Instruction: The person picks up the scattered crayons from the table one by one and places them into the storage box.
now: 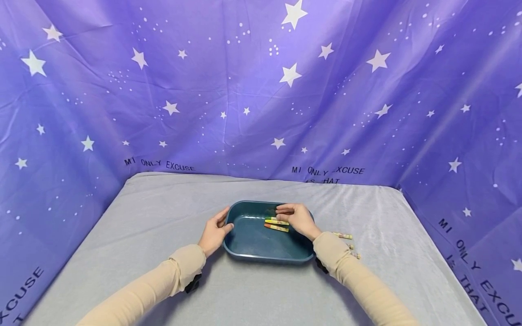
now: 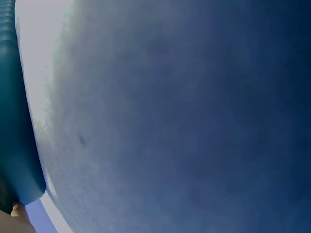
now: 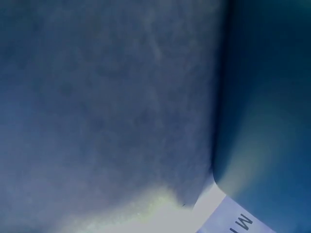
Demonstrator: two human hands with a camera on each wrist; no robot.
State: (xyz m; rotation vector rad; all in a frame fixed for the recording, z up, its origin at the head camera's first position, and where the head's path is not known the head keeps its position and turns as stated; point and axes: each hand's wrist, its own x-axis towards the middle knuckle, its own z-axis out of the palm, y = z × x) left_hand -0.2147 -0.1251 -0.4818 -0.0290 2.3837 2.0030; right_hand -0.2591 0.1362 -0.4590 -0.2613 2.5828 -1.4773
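A dark teal tray point(image 1: 257, 251) with rounded corners stands on the cloth. My left hand point(image 1: 214, 233) grips its left rim, thumb over the edge and fingers along the outside; part of that hand point(image 2: 18, 221) shows beside the tray wall point(image 2: 17, 121) in the left wrist view. Inside the tray lie a red-tipped crayon point(image 1: 277, 227), a yellow-tipped crayon point(image 1: 276, 222) and a green-tipped crayon point(image 1: 269, 218) partly hidden behind it. Over their right ends is my right hand point(image 1: 299, 219), its fingers fairly straight and the thumb close above the green-tipped crayon.
Right of the tray, several more crayons point(image 1: 344, 235) lie on the grey cloth point(image 1: 163, 213), partly covered by my right sleeve. A purple star-patterned curtain point(image 1: 228, 90) encloses the table at the back and both sides. The tray's outer wall point(image 3: 272, 121) fills the right wrist view's right side.
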